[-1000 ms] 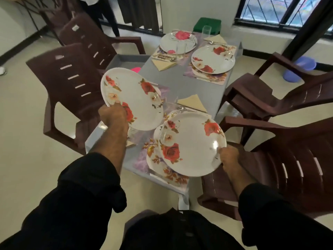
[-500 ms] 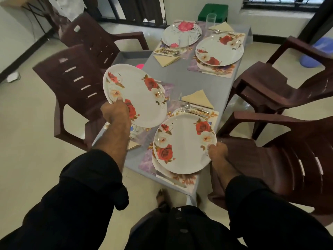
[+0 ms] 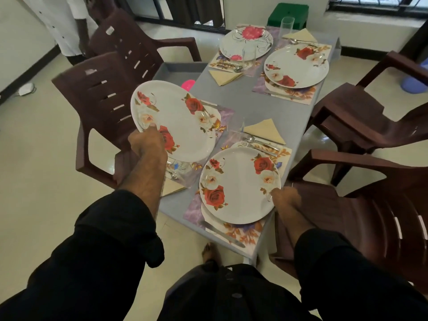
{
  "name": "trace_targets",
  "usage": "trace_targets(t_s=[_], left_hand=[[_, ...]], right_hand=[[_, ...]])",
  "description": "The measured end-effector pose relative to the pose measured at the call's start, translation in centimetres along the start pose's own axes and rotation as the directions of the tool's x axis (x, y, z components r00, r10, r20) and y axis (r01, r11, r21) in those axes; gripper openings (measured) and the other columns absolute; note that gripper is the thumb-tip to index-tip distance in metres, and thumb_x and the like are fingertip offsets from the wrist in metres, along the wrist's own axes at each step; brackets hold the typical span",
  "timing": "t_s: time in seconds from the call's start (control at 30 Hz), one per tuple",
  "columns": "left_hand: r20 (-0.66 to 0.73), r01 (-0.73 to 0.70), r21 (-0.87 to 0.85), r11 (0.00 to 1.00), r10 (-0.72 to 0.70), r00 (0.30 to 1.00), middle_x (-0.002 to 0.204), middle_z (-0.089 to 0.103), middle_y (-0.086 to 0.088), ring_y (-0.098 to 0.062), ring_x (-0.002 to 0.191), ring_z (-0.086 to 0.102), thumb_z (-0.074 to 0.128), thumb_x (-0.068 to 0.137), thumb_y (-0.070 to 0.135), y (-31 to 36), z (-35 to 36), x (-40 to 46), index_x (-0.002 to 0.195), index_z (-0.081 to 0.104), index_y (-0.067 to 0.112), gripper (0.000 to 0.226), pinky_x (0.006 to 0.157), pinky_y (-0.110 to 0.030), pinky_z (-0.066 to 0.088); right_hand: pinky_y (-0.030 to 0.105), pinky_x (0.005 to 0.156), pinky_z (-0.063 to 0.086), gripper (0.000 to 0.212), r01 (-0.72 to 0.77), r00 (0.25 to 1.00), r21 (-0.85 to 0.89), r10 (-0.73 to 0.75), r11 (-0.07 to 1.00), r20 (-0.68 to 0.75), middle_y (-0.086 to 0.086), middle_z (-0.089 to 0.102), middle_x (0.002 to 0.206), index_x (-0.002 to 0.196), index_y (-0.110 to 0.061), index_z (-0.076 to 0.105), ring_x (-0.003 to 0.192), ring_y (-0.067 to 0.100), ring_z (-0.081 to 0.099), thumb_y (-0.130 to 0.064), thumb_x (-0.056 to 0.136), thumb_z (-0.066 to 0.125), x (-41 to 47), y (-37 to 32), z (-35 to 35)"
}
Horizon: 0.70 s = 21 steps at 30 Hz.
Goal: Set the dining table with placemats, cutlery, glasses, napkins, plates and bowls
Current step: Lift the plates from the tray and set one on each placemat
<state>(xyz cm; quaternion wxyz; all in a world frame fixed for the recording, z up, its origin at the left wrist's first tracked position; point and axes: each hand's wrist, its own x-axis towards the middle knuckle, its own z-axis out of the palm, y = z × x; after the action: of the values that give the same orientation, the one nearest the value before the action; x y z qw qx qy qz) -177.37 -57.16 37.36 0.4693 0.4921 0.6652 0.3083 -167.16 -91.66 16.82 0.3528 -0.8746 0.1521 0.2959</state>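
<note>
My left hand [image 3: 147,144] grips the near rim of a white rose-patterned plate [image 3: 176,119], held tilted above the near left placemat [image 3: 223,114]. My right hand [image 3: 286,200] holds the right rim of a second rose plate [image 3: 238,184], which lies low over the near right placemat [image 3: 245,232]. A knife [image 3: 223,235] lies on that mat's near edge, with a fork and spoon [image 3: 259,144] and a folded cream napkin [image 3: 265,130] beyond the plate. Two more plates [image 3: 296,66] [image 3: 246,41] sit on the far mats.
The grey table [image 3: 250,100] is ringed by brown plastic chairs, left [image 3: 104,100] and right [image 3: 370,117]. A tall glass [image 3: 287,25] stands at the far end and another [image 3: 249,60] beside the far left plate. A person in white [image 3: 67,26] stands at the top left.
The right-hand plate has come down from mid-air to the near right placemat. The left-hand plate stays held up, drifting slightly toward the table.
</note>
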Motion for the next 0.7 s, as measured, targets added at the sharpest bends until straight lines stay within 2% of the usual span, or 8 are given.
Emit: trace_targets(t_s=[0.1,0.17,0.23,0.3,0.37,0.47,0.6,0.7], left_hand=[[0.010,0.004,-0.013,1.000,-0.004,1.000,0.104,0.070,0.003,-0.019,0.078,0.069,0.080,0.093,0.038,-0.2,0.0,0.3,0.127,0.067,0.020,0.041,0.068,-0.030,0.062],[0.015,0.006,-0.027,1.000,-0.006,1.000,0.105,0.069,0.002,-0.019,0.079,0.068,0.079,0.094,0.037,-0.4,0.1,0.4,0.127,0.066,0.020,0.040,0.076,-0.035,0.064],[0.016,0.001,-0.034,0.999,0.000,1.000,0.105,0.070,0.001,-0.018,0.079,0.069,0.079,0.094,0.035,-0.4,0.1,0.2,0.126,0.066,0.019,0.038,0.073,-0.034,0.063],[0.014,-0.004,-0.040,0.999,0.004,1.000,0.106,0.074,-0.001,-0.021,0.083,0.073,0.080,0.093,0.033,-0.5,0.2,0.3,0.125,0.069,0.018,0.037,0.072,-0.035,0.065],[0.017,-0.001,-0.032,0.999,0.002,1.000,0.104,0.073,0.000,-0.021,0.082,0.073,0.080,0.093,0.034,-0.5,0.1,0.1,0.124,0.069,0.019,0.037,0.073,-0.038,0.066],[0.018,0.001,-0.039,0.999,0.000,1.000,0.100,0.073,0.000,-0.021,0.078,0.073,0.080,0.093,0.034,-0.3,0.0,-0.1,0.122,0.071,0.019,0.035,0.074,-0.042,0.066],[0.017,-0.003,-0.026,1.000,0.003,1.000,0.101,0.071,0.001,-0.018,0.076,0.070,0.078,0.094,0.034,0.1,-0.3,-0.3,0.124,0.070,0.018,0.035,0.062,-0.031,0.060],[0.008,-0.003,-0.034,0.999,0.003,1.000,0.104,0.073,0.000,-0.021,0.082,0.073,0.080,0.093,0.033,0.1,-0.3,-0.4,0.126,0.070,0.016,0.038,0.069,-0.033,0.063]], right_hand=[[0.049,0.088,0.062,0.023,-0.010,1.000,0.014,0.009,1.000,0.025,0.011,0.073,0.111,0.086,-0.020,0.056,0.097,0.034,0.072,-0.039,0.087,0.070,-0.4,0.8,0.3],[0.049,0.085,0.063,0.020,0.011,0.999,-0.008,-0.011,1.000,0.037,0.011,0.073,0.110,0.084,-0.021,0.055,0.094,0.033,0.073,-0.035,0.088,0.069,-0.5,1.3,0.6],[0.047,0.090,0.062,0.014,0.069,0.997,-0.002,-0.069,0.998,0.021,0.011,0.072,0.116,0.098,-0.021,0.060,0.100,0.033,0.071,-0.030,0.090,0.068,-0.8,1.4,0.8],[0.039,0.094,0.056,0.027,0.118,0.993,0.013,-0.118,0.993,-0.031,0.011,0.068,0.127,0.121,-0.019,0.064,0.114,0.034,0.065,-0.026,0.095,0.067,-1.2,1.1,0.7],[0.038,0.093,0.050,0.033,0.137,0.988,0.062,-0.132,0.989,-0.078,0.013,0.066,0.132,0.131,-0.015,0.064,0.122,0.036,0.062,-0.022,0.099,0.065,-1.3,0.3,0.2],[0.043,0.101,0.052,0.037,0.164,0.984,0.074,-0.158,0.984,-0.080,0.013,0.068,0.134,0.134,-0.016,0.068,0.123,0.038,0.062,-0.025,0.098,0.065,-0.7,-0.4,-0.6],[0.047,0.097,0.058,0.038,0.150,0.986,0.083,-0.143,0.985,-0.090,0.011,0.072,0.127,0.130,-0.022,0.073,0.115,0.037,0.067,-0.035,0.095,0.069,-0.4,0.1,-1.2],[0.045,0.097,0.056,0.041,0.126,0.989,0.061,-0.120,0.990,-0.089,0.013,0.071,0.128,0.133,-0.020,0.071,0.118,0.039,0.066,-0.037,0.096,0.069,-0.7,0.6,-1.2]])
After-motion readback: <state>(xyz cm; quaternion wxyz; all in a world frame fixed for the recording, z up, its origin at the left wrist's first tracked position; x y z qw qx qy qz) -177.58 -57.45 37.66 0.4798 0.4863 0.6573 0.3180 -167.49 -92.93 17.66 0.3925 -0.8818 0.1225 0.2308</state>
